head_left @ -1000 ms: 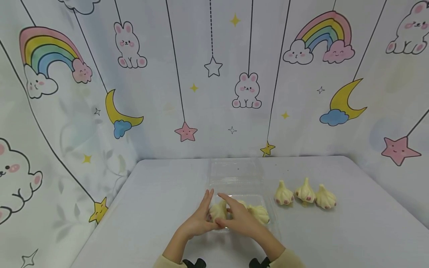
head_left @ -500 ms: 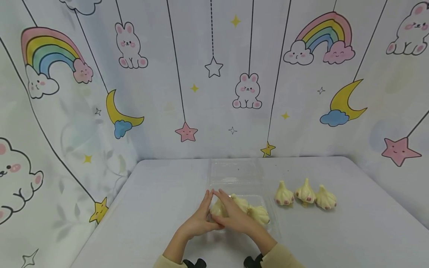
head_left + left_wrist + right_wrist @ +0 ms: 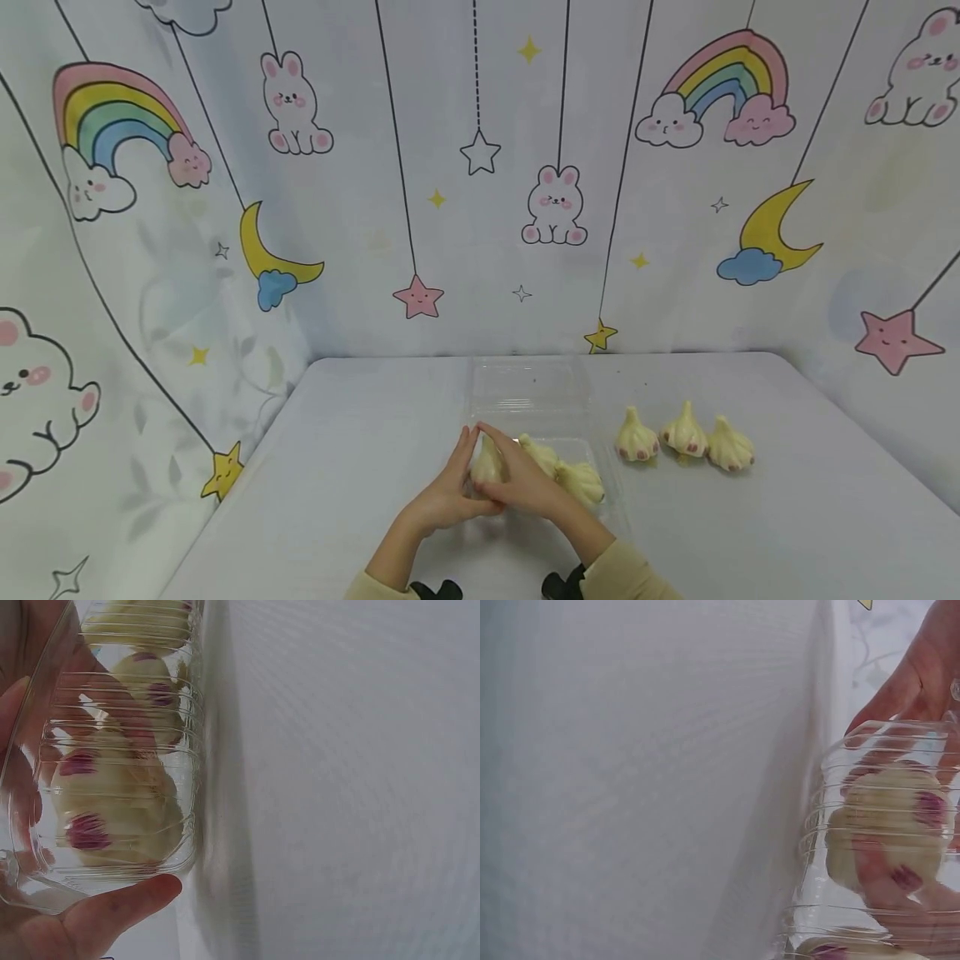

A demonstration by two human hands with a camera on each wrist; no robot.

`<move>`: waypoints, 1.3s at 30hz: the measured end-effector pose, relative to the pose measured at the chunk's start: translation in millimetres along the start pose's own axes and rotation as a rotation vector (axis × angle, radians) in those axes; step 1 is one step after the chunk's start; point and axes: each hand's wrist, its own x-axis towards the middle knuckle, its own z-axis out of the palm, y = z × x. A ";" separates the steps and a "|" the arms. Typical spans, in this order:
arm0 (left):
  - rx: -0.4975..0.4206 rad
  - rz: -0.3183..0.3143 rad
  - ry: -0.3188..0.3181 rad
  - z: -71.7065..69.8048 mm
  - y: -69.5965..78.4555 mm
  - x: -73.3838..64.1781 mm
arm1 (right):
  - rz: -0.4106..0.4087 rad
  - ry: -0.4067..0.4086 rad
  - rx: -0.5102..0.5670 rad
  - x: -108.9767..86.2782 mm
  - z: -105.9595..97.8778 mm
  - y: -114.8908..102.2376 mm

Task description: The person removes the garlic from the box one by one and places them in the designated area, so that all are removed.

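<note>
A garlic bulb [image 3: 489, 461] sits at the left end of a clear plastic clamshell box [image 3: 611, 492], framed by both hands. My left hand [image 3: 447, 493] lies along the box's left end with straight fingers; in the left wrist view one finger [image 3: 124, 906] runs beside the end wall. From the right, my right hand [image 3: 528, 483] reaches into the box, thumb and fingers around this bulb. Index tips and thumbs of both hands meet or nearly meet. Two more visible bulbs are in the box: one behind my right hand [image 3: 538, 452] and another garlic bulb [image 3: 581, 482] at right.
The clamshell's lid [image 3: 528, 383] lies folded back behind the box. Three garlic bulbs stand to the right on the white table [image 3: 360, 433], the middle bulb [image 3: 684, 431] among them. A patterned curtain [image 3: 465, 242] hangs behind and beside the table.
My right hand has shifted slightly left, closing the gap to the left hand's fingertips and baring the middle bulb in the box. The left hand has barely moved.
</note>
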 end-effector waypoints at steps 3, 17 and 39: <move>0.003 0.004 0.003 0.2 -0.2 0.3 | 0.005 0.006 0.005 -0.3 -0.5 -0.6; -0.008 0.004 0.001 0.6 0.6 0.2 | 0.022 0.034 0.001 -6.2 -5.3 -6.1; 0.004 -0.011 0.011 2.7 3.9 -1.5 | 0.069 0.279 0.124 -36.4 -27.7 -6.8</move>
